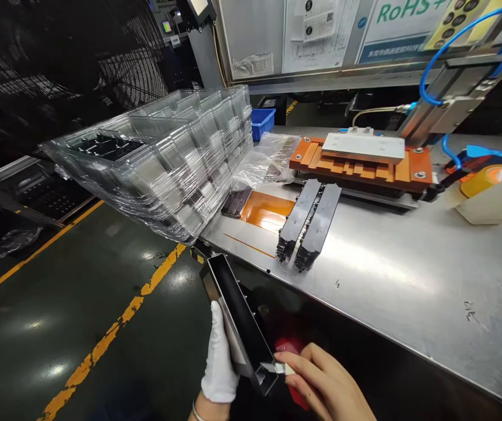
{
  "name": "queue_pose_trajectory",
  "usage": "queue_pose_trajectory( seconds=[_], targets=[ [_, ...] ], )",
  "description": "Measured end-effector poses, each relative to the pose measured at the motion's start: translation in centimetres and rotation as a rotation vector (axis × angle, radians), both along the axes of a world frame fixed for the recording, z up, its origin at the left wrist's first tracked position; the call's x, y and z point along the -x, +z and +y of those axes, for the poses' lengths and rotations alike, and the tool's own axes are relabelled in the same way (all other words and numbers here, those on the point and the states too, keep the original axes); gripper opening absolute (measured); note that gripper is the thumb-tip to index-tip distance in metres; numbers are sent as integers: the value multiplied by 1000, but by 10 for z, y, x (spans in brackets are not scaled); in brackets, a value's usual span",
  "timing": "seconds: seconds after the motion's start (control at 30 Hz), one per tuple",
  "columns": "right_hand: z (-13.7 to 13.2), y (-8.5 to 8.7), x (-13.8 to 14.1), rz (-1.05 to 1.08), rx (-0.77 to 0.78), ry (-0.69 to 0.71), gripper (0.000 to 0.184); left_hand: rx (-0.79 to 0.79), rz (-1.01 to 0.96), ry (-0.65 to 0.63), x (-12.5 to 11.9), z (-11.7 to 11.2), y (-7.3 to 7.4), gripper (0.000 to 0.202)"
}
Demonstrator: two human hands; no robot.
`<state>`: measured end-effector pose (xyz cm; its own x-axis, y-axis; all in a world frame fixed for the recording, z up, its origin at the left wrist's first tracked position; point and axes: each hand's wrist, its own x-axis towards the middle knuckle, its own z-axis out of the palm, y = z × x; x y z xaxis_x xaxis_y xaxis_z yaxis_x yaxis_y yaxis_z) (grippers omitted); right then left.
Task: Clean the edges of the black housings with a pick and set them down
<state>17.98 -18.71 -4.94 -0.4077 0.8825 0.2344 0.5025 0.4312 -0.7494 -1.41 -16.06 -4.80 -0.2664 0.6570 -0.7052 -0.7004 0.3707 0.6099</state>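
**Both hands on a black tube below the bench edge**

We hold a long black tube [237, 318] in front of the steel bench [387, 275], below its near edge and over the dark floor. Our left hand [219, 362], in a white glove, wraps its fingers around the tube's left side near the lower end. The far end of the tube points up toward the bench and shows an open rectangular mouth.

Our right hand [325, 383] is bare. Its thumb and forefinger are pinched shut on a small pale tab [279, 368] at the tube's near end; we cannot tell what the tab is.

On the bench two black strips [308, 225] lie side by side, touching, just in front of an orange jig [360, 161] that carries a grey plate. To their left lies an orange sheet [268, 210]. A stack of clear trays [167, 158] sits at the bench's left end and overhangs it. A blue hose [453, 41] loops above the jig at the right.
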Motion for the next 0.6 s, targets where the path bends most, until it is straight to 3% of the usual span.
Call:
queue_pose_trajectory(
  seconds=[0.1, 0.23, 0.3, 0.43, 0.6],
  targets=[
    [-1, -18, -2, 21, 111, -89, 34, -16, -28, 53, -1, 1, 7, 45],
    [1, -44, -15, 7, 263, -344, 34, -107, -314, 84, -3, 1, 15, 40],
    [0, -43, -19, 49, 317, -274, 32, -65, -396, 66, -4, -1, 14, 40],
    [-4, -20, -15, 108, 320, 29, 31, 39, -380, -46, -8, -4, 4, 44],
    [-5, -9, -11, 36, 260, 119, 31, 33, -387, -99, -14, -7, -5, 50]
  ],
)
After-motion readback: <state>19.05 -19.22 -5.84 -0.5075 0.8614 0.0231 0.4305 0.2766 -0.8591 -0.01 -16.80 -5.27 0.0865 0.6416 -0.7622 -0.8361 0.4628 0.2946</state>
